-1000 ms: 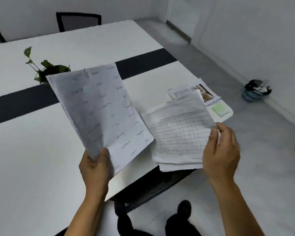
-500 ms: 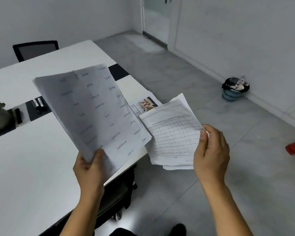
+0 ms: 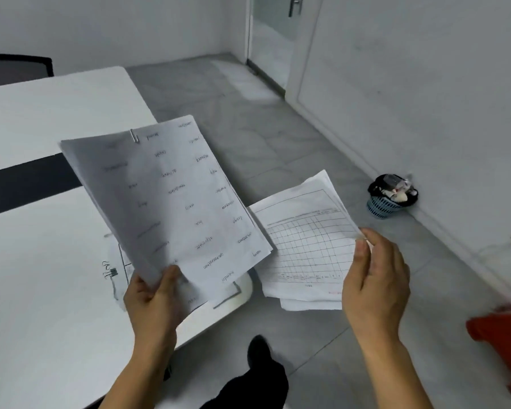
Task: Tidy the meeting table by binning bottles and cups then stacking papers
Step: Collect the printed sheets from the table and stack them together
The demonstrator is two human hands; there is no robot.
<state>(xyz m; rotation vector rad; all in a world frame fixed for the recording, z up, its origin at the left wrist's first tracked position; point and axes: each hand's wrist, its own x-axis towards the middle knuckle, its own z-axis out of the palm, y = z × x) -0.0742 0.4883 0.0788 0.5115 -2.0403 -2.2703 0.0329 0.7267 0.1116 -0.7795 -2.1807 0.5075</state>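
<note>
My left hand [image 3: 154,302] grips the bottom corner of a clipped bundle of printed sheets [image 3: 171,199], held up over the corner of the white meeting table [image 3: 42,278]. My right hand [image 3: 375,281] pinches the right edge of a second sheaf, its top page a ruled form [image 3: 304,246], held out over the floor beside the table. The two bundles overlap slightly at their inner edges. More paper [image 3: 227,293] lies on the table corner, mostly hidden under the left bundle. A small blue bin [image 3: 381,206] full of rubbish stands by the wall.
A black binder clip [image 3: 110,273] lies on the table near my left hand. A dark strip [image 3: 27,184] crosses the tabletop. A chair back [image 3: 15,69] shows at the far left, a door [image 3: 272,39] at the back, a red object [image 3: 505,335] on the floor at right.
My view has swung right and forward toward the table corner and floor. The plant pot has left the frame. Both hands still hold their bundles, now closer to the table corner.
</note>
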